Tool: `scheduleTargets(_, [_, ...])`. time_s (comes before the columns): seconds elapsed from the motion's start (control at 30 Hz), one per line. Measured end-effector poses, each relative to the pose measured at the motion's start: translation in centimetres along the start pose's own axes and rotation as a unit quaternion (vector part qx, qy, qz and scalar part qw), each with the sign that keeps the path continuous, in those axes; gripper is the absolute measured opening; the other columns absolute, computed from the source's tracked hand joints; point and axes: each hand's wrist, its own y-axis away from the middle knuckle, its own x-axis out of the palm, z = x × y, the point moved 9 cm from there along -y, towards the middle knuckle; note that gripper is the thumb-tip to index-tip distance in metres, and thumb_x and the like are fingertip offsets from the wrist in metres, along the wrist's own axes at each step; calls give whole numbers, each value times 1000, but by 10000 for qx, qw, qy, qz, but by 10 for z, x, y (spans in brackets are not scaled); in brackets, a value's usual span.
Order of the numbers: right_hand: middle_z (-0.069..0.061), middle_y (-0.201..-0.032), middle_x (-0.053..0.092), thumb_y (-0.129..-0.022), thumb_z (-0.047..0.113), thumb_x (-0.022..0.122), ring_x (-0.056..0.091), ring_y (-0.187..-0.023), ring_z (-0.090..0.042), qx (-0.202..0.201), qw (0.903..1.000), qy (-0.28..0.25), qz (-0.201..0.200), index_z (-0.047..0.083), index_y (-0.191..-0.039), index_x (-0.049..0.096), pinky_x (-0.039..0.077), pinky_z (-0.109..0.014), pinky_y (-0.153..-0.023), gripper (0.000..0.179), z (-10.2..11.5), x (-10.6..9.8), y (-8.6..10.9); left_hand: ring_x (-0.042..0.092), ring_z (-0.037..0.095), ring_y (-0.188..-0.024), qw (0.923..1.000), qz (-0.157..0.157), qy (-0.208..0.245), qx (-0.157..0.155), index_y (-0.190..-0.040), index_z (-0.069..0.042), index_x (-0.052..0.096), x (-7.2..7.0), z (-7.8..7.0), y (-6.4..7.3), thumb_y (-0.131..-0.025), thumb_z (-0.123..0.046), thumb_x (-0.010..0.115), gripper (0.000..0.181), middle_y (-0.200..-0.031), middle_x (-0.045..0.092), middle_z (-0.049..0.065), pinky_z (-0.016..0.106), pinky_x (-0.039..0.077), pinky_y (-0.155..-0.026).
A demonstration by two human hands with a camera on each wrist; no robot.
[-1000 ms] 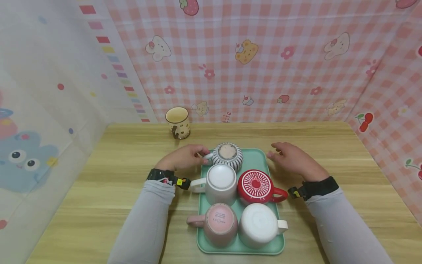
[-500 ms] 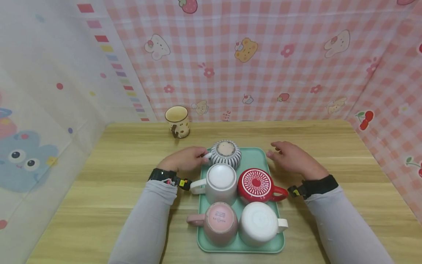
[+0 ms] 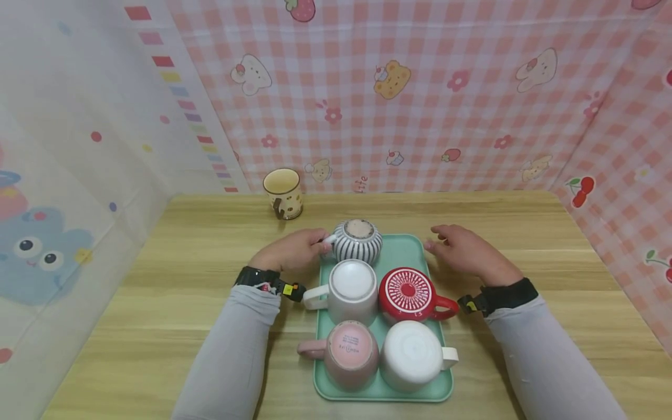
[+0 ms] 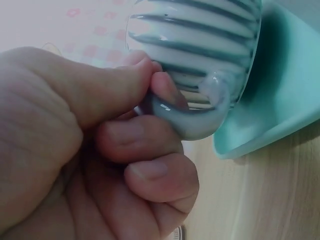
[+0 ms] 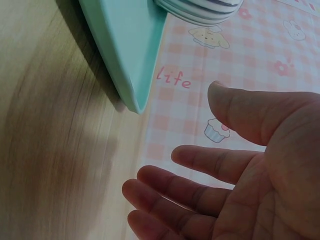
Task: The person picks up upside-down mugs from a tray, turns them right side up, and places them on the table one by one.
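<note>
My left hand [image 3: 293, 249] pinches the handle [image 4: 195, 122] of a striped grey-and-white mug [image 3: 358, 244] between thumb and forefinger. This mug is upside down over the far left corner of the green tray [image 3: 401, 249]; whether its rim touches the tray I cannot tell. Just off the tray's far right side, my right hand [image 3: 464, 252] holds nothing, its fingers loosely extended and apart in the right wrist view. Nearer on the tray, also bottoms up, are a white mug [image 3: 353, 291] with its handle to the left and a red mug [image 3: 408, 297] with its handle to the right.
At the tray's near end stand an upturned pink mug [image 3: 350, 356] and an upturned white cup [image 3: 412, 356]. A cream mug [image 3: 283, 193] with a brown handle stands upright at the back left of the wooden table [image 3: 210, 233]. A pink checked cloth [image 3: 420, 134] hangs behind.
The left fingers have closed on the striped mug's handle. That mug has shifted slightly away from me and left, and more of its side shows. The right hand has stayed in place.
</note>
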Motion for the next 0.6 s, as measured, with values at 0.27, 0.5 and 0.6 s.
scheduleTargets(0.27, [-35,-145,53,-109,36,52,53,-133,-53,70,10000,-66,-13,-6,-153,42,46,-67,-107,62,0,-2,1,56,21,-96,9989,-385,262,-92,-112,-14,56,-16,-1,5,-113,-33,41,24,-102,60,7,41,48,-89])
scheduleTargets(0.5, [-35,-146,53,-109,36,52,53,-134,-53,25,10000,-71,-26,-6,-153,42,46,-67,-108,61,1,-2,1,47,21,-82,9804,-1154,1597,10,-112,-6,57,-39,-11,13,-113,-27,41,27,-100,53,12,32,40,-73])
scheduleTargets(0.6, [-35,-146,53,-109,36,52,53,-134,-53,25,10000,-78,-22,-6,-153,42,46,-67,-107,61,0,-2,1,51,19,-89,9654,-1344,2234,33,-110,-6,56,-45,-20,17,-113,-28,41,27,-104,55,9,30,46,-78])
